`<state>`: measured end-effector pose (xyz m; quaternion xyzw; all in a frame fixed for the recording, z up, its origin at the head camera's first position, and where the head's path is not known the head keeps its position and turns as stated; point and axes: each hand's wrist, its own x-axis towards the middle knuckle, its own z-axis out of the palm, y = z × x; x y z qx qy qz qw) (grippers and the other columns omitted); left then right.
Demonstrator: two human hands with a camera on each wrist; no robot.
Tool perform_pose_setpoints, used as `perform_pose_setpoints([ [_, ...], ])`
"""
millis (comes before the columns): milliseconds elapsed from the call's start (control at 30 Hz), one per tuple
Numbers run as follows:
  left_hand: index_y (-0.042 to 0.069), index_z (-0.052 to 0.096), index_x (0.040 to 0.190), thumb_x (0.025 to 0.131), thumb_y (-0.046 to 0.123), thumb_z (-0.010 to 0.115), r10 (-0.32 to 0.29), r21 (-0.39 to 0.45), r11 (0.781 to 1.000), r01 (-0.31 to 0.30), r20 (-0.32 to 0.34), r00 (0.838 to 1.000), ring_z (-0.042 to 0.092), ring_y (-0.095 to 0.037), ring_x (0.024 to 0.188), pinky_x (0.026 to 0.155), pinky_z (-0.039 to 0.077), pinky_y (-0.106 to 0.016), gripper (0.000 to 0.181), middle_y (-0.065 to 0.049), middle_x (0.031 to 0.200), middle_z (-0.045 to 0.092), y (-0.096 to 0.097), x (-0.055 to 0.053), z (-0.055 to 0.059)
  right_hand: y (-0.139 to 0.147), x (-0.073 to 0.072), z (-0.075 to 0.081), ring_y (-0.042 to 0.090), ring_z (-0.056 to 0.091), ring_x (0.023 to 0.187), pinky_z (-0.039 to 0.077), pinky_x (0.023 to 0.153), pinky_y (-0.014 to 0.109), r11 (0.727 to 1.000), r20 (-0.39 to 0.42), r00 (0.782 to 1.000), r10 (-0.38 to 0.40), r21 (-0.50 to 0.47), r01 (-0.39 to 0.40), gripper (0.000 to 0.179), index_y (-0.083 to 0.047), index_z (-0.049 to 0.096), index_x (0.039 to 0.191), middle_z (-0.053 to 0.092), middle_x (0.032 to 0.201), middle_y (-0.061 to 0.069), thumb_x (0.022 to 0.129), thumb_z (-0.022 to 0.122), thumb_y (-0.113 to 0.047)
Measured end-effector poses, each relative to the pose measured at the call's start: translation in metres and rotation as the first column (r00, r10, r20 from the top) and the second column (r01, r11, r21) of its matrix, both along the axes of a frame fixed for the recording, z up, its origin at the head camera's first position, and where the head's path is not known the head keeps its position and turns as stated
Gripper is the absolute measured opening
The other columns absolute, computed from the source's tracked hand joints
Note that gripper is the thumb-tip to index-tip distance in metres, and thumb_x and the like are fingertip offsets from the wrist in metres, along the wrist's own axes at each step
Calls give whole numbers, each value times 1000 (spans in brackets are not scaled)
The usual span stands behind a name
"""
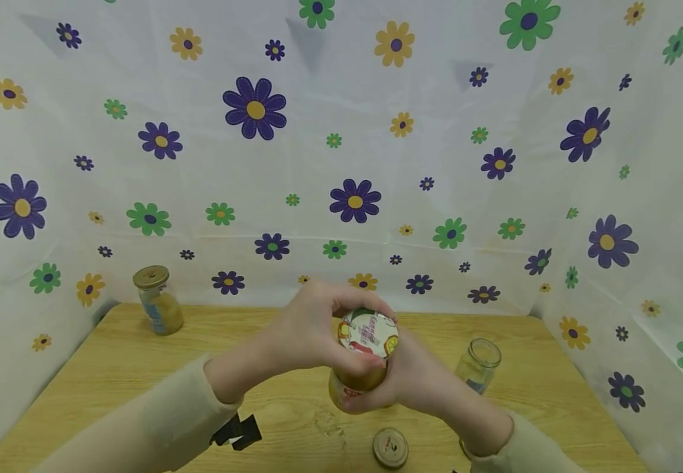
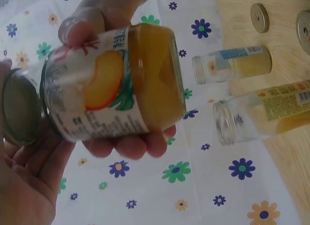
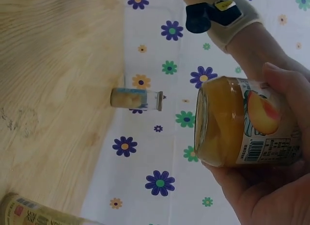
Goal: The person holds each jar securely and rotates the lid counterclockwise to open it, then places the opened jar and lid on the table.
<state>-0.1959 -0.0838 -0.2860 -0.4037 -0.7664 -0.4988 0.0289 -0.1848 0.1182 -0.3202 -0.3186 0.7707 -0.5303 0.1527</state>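
Both hands work at a glass jar (image 1: 344, 393) of yellow fruit with a peach picture on its label, held up over the table. My right hand (image 1: 409, 378) grips the jar's body, its fingers wrapped round the label in the left wrist view. Over the jar's mouth, my left hand (image 1: 314, 332) pinches a round printed lid (image 1: 368, 334) by its edge between thumb and fingers. In the left wrist view the lid (image 2: 22, 106) stands tilted beside the mouth end of the jar (image 2: 111, 84).
A lidded jar (image 1: 160, 305) stands at the back left of the wooden table (image 1: 246, 394). On the right are an open jar (image 1: 483, 358) and, in the left wrist view, another open jar with a yellow label (image 2: 286, 106). A loose lid (image 1: 390, 448) lies near the front.
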Motion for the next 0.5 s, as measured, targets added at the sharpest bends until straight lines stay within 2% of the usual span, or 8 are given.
perform_pose_setpoints([
  [133,19,78,109,72,17,94,7,-8,1000,-7,8,1000,66,-10,77,64,61,-27,40,6,92,77,1,5,2,0,1,-2,17,67,110,55,103,22,1000,-16,1000,23,-12,-23,72,-8,57,135,69,125,9,74,95,-5],
  [200,17,77,113,73,18,94,-40,-31,999,40,-4,999,67,-10,79,66,61,-26,43,4,98,78,0,3,4,1,-1,-2,16,67,110,55,103,23,999,-34,998,46,-13,-47,73,-7,56,136,68,126,10,74,94,-4],
  [267,14,74,123,76,15,93,-130,-68,989,130,2,992,68,-9,90,75,61,-26,51,1,112,79,-2,-2,5,1,-3,-3,15,67,110,55,103,23,998,-55,996,63,4,-63,71,-7,57,135,68,125,10,74,94,-6],
  [300,12,71,129,78,13,93,-186,-85,979,187,15,982,69,-10,99,81,61,-26,56,-1,121,77,-3,-5,5,1,-3,-3,13,67,109,55,103,22,998,-63,996,60,27,-58,69,-9,59,134,69,125,8,74,94,-8],
  [367,7,66,140,82,6,90,-298,-95,948,303,65,952,68,-14,118,96,60,-28,62,-6,138,72,-4,-12,4,0,-4,-4,11,67,108,54,103,22,997,-77,996,55,66,-50,67,-10,61,132,71,123,5,75,95,-11],
  [400,6,64,142,83,5,88,-335,-92,935,343,97,937,66,-16,125,101,58,-29,64,-8,143,70,-3,-14,4,-1,-4,-4,9,67,107,54,103,21,995,-84,995,43,90,-36,65,-11,62,130,71,121,3,74,96,-14],
  [467,4,64,143,85,3,86,-377,-67,919,388,139,916,63,-19,135,108,56,-31,62,-11,145,68,-2,-17,1,-3,-2,-4,6,67,106,54,101,20,991,-99,995,14,131,-1,64,-13,63,127,72,119,-1,73,97,-18],
  [500,4,66,141,86,3,85,-380,-46,919,390,155,912,63,-20,136,107,56,-31,58,-12,144,69,-1,-18,0,-4,-2,-5,6,67,107,55,101,21,991,-109,994,7,137,8,64,-13,63,127,72,120,0,73,97,-18],
])
